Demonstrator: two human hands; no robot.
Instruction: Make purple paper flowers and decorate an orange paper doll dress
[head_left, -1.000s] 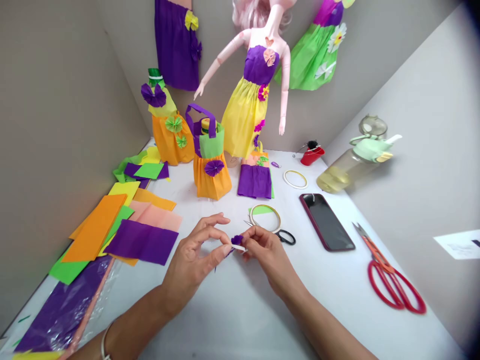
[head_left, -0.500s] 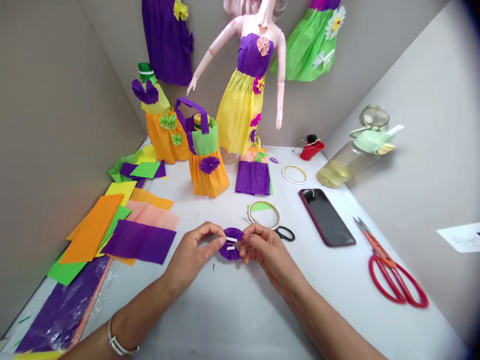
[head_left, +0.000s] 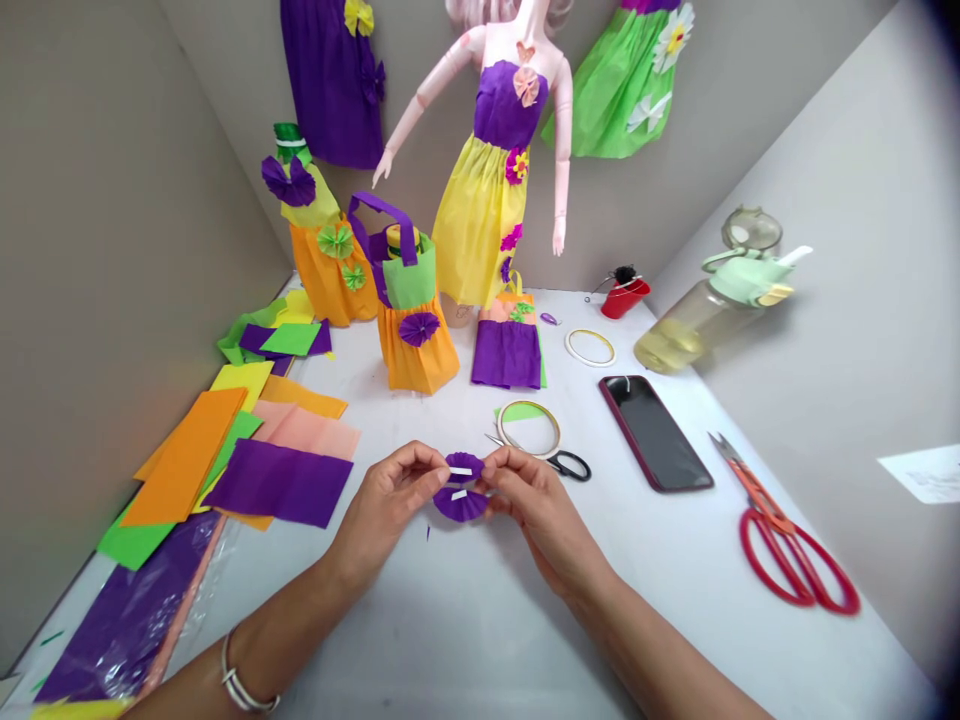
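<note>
Arrangement on the bench [head_left: 450, 640], with positions given relative to the handled bag [head_left: 416, 345], an upright orange, green and purple article; "in front" means toward the person. Far left and in front of it lies a plastic-wrapped purple packet [head_left: 127, 610]. Above this packet, left of the bag, overlap orange, yellow, green and pink sheets [head_left: 184, 455], with a purple sheet [head_left: 281, 480] uppermost at their right end. Behind and left of the bag stands a dressed bottle [head_left: 334, 255] bearing green rosettes. In front of the bag, the left hand [head_left: 386, 500] has its grip pinched on the left edge of a purple pleated piece [head_left: 461, 506]. This piece lies in front and slightly right of the bag, an upper and a lower part visible, each bearing a white strip; contact with the bench cannot be judged. Behind and right of the bag is a doll [head_left: 480, 225] in purple and yellow. In front and to the right, the right hand [head_left: 540, 500] has its grip pinched on the piece's right edge, just beside black-handled scissors [head_left: 556, 461]. Farther right of the bag follow a phone [head_left: 656, 432], a tilted water bottle [head_left: 686, 315] and red-handled scissors [head_left: 772, 525].
</note>
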